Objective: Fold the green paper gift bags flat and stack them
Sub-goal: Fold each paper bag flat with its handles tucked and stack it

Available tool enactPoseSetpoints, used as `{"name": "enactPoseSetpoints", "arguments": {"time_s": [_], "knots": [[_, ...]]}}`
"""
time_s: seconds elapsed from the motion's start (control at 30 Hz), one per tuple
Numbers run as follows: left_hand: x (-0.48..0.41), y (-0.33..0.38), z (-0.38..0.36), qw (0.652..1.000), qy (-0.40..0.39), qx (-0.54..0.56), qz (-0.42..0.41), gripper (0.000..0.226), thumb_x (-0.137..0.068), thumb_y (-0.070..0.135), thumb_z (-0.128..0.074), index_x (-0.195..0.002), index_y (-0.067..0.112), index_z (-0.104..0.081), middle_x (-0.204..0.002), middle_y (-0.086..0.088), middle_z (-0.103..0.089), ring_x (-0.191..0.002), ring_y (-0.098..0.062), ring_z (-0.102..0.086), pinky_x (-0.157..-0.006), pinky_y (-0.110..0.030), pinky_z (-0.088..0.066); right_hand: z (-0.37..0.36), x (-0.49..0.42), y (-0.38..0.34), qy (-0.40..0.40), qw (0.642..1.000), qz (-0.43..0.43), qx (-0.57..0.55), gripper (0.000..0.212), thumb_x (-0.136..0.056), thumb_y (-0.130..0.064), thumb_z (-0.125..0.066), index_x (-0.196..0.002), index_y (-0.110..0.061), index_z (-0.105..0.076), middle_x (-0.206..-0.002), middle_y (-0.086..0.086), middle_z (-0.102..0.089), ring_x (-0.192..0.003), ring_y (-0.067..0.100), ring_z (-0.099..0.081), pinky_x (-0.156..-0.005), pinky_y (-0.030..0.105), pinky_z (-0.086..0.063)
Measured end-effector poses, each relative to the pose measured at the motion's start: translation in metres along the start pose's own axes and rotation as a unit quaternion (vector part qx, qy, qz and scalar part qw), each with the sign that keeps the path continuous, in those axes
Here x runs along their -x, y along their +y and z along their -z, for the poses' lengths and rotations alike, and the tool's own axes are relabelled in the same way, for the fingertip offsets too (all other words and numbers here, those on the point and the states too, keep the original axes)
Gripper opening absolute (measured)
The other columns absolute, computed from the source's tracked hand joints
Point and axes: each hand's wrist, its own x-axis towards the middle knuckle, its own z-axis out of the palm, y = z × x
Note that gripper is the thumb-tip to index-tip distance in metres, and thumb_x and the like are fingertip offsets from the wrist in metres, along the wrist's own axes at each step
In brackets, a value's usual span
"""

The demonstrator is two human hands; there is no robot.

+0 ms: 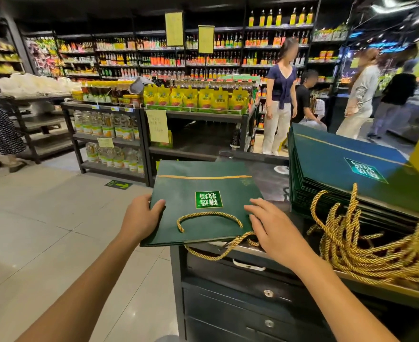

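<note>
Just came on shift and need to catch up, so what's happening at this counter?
A person is folding green paper gift bags in a shop. The left hand grips the left edge of one flattened green bag, thumb on top, while the right hand rests flat on its right side. The bag overhangs the corner of the dark counter. To the right sits a stack of flat bags, gold rope handles spilling forward.
</note>
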Motion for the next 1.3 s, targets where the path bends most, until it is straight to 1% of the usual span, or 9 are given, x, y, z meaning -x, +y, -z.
{"name": "enactPoseSetpoints", "arguments": {"time_s": [0.07, 0.17, 0.3, 0.43, 0.57, 0.67, 0.93, 1.13, 1.3], "knots": [[-0.003, 0.002, -0.003, 0.999, -0.004, -0.039, -0.005, 0.027, -0.103, 0.029, -0.055, -0.107, 0.006, -0.068, -0.097, -0.011, -0.069, -0.082, -0.023, -0.056, -0.066, -0.032, -0.036, 0.0, -0.001, 0.001, -0.05, 0.998, -0.03, -0.017, 0.042, -0.11, -0.024, -0.036, -0.15, -0.018, -0.047, -0.16, 0.0, -0.038, -0.15, 0.014, -0.027, -0.122, 0.025, -0.012], [-0.005, 0.004, -0.004, 0.99, -0.024, -0.14, 0.008, 0.029, -0.104, 0.035, -0.049, -0.097, 0.008, -0.059, -0.097, -0.014, -0.067, -0.077, -0.022, -0.05, -0.063, -0.032, -0.034, 0.002, -0.002, 0.003, -0.088, 0.993, -0.061, -0.041, 0.044, -0.111, -0.027, -0.031, -0.153, -0.021, -0.041, -0.164, -0.002, -0.03, -0.153, 0.011, -0.018, -0.122, 0.025, -0.008], [-0.005, 0.013, 0.0, 0.949, 0.007, -0.307, -0.071, 0.032, -0.103, 0.037, -0.046, -0.118, 0.013, -0.061, -0.12, -0.012, -0.062, -0.105, -0.03, -0.057, -0.084, -0.042, -0.045, 0.001, -0.002, 0.004, -0.092, 0.993, -0.067, -0.042, 0.044, -0.111, -0.028, -0.029, -0.153, -0.023, -0.041, -0.165, -0.004, -0.029, -0.153, 0.009, -0.017, -0.122, 0.024, -0.007], [0.003, 0.048, -0.009, 0.964, -0.055, -0.162, -0.205, 0.032, -0.103, 0.031, -0.054, -0.131, 0.02, -0.063, -0.134, -0.003, -0.061, -0.122, -0.023, -0.055, -0.102, -0.041, -0.047, 0.004, 0.0, 0.003, -0.097, 0.991, -0.074, -0.054, 0.045, -0.11, -0.028, -0.031, -0.153, -0.024, -0.041, -0.164, -0.005, -0.029, -0.153, 0.009, -0.018, -0.122, 0.025, -0.01], [0.022, 0.084, -0.03, 0.913, -0.232, -0.109, -0.317, 0.036, -0.102, 0.032, -0.058, -0.138, 0.029, -0.059, -0.14, 0.008, -0.059, -0.129, -0.009, -0.051, -0.111, -0.031, -0.041, 0.006, 0.001, 0.003, -0.097, 0.991, -0.073, -0.063, 0.045, -0.109, -0.031, -0.036, -0.153, -0.024, -0.042, -0.164, -0.006, -0.03, -0.153, 0.01, -0.019, -0.124, 0.03, -0.012], [0.026, 0.096, -0.046, 0.878, -0.298, -0.114, -0.356, 0.038, -0.103, 0.027, -0.056, -0.141, 0.028, -0.059, -0.137, 0.007, -0.061, -0.125, -0.009, -0.054, -0.109, -0.028, -0.042, 0.008, 0.002, 0.003, -0.101, 0.991, -0.069, -0.063, 0.046, -0.108, -0.03, -0.036, -0.154, -0.024, -0.042, -0.164, -0.006, -0.031, -0.152, 0.01, -0.02, -0.123, 0.03, -0.012], [0.029, 0.102, -0.052, 0.887, -0.268, -0.121, -0.356, 0.013, -0.102, 0.019, -0.057, -0.109, 0.018, -0.067, -0.109, 0.003, -0.065, -0.1, -0.015, -0.06, -0.093, -0.038, -0.051, 0.002, -0.001, 0.004, -0.127, 0.991, -0.041, -0.021, 0.048, -0.11, -0.029, -0.024, -0.158, -0.028, -0.032, -0.167, -0.009, -0.02, -0.154, 0.004, -0.008, -0.118, 0.021, 0.003], [0.028, 0.096, -0.047, 0.925, -0.233, 0.075, -0.291, 0.011, -0.106, 0.017, -0.049, -0.098, 0.023, -0.054, -0.1, 0.009, -0.062, -0.093, -0.008, -0.068, -0.084, -0.029, -0.055, 0.0, -0.001, 0.006, -0.135, 0.99, -0.038, -0.017, 0.049, -0.11, -0.03, -0.023, -0.157, -0.027, -0.033, -0.167, -0.008, -0.021, -0.154, 0.005, -0.01, -0.123, 0.026, 0.0], [0.025, 0.091, -0.048, 0.928, -0.217, 0.156, -0.258, 0.011, -0.107, 0.017, -0.046, -0.099, 0.018, -0.054, -0.103, 0.006, -0.059, -0.094, -0.008, -0.071, -0.091, -0.041, -0.057, 0.0, -0.002, 0.007, -0.135, 0.99, -0.044, -0.022, 0.049, -0.11, -0.031, -0.022, -0.157, -0.029, -0.034, -0.166, -0.009, -0.022, -0.154, 0.005, -0.011, -0.125, 0.027, -0.002]]}}
